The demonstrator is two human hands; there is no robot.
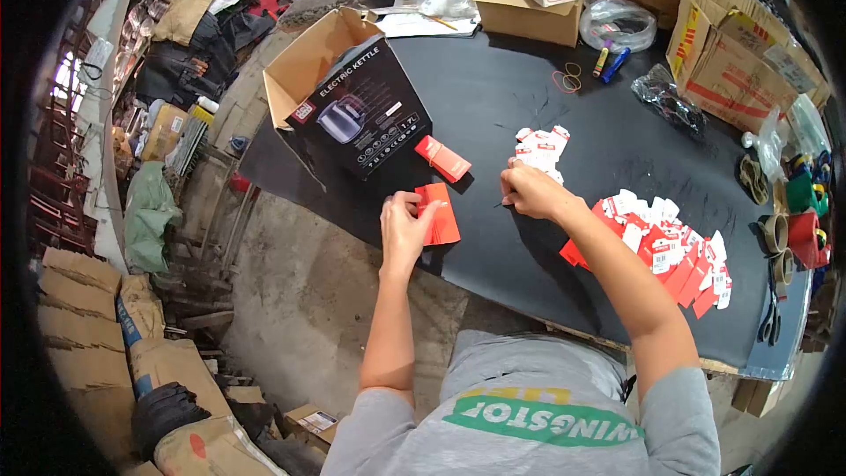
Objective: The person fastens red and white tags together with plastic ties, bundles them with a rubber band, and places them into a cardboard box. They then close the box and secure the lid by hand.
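My left hand [404, 231] grips a stack of red cards [446, 219] at the table's near edge, thumb on top. A second red bundle [443, 159] lies just beyond it, against the kettle box. Fingers pinched, my right hand [530, 190] is over the table, with what looks like a thin black strand [499, 204] at its fingertips. Right behind that hand sits a small heap of white-and-red tags [540, 146]. A larger loose pile of red and white tags [663, 251] spreads beneath and beyond my right forearm.
An electric kettle box [370, 110] stands opened on the left. Along the back are cardboard boxes [529, 16], a plastic-wrapped coil [619, 25], markers [608, 66] and rubber bands [568, 79]. Tape rolls [775, 234] and scissors [772, 317] occupy the right edge. Black strands [539, 110] lie scattered.
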